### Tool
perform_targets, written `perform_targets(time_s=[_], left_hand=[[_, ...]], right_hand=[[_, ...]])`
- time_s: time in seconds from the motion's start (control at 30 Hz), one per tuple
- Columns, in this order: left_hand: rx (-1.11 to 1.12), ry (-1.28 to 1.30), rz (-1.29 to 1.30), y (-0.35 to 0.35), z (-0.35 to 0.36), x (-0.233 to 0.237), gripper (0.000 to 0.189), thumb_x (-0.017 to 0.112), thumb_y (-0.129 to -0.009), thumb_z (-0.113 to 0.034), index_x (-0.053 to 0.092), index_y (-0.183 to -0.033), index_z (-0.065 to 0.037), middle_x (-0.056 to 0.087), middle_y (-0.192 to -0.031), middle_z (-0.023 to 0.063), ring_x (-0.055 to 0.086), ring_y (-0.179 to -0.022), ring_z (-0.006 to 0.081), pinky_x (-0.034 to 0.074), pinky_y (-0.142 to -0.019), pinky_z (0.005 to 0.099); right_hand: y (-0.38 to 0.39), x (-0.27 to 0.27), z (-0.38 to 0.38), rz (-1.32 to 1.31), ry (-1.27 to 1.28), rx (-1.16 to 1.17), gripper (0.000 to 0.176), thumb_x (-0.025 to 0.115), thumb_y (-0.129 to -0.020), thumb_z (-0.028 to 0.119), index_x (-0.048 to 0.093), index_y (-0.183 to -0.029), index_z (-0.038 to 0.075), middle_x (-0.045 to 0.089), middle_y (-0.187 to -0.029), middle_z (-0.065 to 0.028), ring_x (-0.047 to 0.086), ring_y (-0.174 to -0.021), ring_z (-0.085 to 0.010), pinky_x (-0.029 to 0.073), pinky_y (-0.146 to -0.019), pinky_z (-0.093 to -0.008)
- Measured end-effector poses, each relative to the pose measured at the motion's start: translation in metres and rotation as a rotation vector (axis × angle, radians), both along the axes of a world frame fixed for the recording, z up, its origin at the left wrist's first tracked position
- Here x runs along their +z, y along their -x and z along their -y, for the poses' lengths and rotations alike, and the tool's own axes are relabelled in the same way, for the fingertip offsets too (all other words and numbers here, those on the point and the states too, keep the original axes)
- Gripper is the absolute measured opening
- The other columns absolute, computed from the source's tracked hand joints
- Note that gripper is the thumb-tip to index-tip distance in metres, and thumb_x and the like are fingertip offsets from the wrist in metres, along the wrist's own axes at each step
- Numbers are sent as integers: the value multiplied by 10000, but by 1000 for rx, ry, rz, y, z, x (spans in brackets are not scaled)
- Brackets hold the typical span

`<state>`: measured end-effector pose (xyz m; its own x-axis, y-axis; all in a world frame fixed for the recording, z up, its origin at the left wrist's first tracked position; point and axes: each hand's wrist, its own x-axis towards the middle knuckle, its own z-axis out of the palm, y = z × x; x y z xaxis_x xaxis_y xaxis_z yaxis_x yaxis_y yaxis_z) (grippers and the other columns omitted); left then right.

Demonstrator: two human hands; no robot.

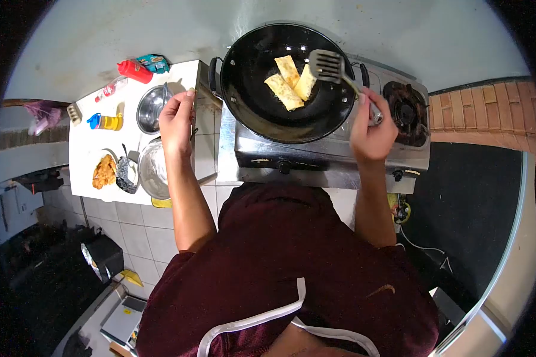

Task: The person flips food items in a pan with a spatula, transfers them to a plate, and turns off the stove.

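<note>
My right hand (373,126) is wrapped round the handle of a slotted spatula (326,65). The spatula's metal head hangs over the right part of a black wok (244,110). Three golden, flat rolled pieces of food (284,93) lie close together in the wok, and the spatula head partly covers the right one. Left of the wok, my left hand (177,126) is raised with thumb and fingers pinched together. A tiny bit of something may show at the fingertips, too small to name.
The wok sits on a steel gas stove (333,156) with a second burner (406,113) at right. A white table (83,156) at left holds metal bowls (152,110), a plate of fried food (105,171), a red bottle (134,71) and a yellow bottle (110,122).
</note>
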<state>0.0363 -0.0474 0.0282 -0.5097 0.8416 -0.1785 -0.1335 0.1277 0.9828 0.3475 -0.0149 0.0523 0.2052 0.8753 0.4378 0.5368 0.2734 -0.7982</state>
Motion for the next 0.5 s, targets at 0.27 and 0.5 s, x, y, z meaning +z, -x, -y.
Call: perform_targets(time_s=[0.27,0.5], left_hand=[[-29,-26,-18,9,-8,-2,155,625,-836,-197,617,-839,-43,442,-611,-77,334,-526,20,241,-470,178],[-64,-11,4,13,-11,-8,169,605,-850,-219,615,-852,-50,457,-618,-63,355,-533,27,259,-490,183]], right_hand=[[22,-13,-21,180,-141,-20,159,594,-832,155,630,-950,53,644,-814,-172,638,-733,-325,496,-641,-343],[36,-12,-34,47,-6,103,173,601,-829,158,618,-970,58,643,-871,-160,641,-766,-295,494,-654,-329]])
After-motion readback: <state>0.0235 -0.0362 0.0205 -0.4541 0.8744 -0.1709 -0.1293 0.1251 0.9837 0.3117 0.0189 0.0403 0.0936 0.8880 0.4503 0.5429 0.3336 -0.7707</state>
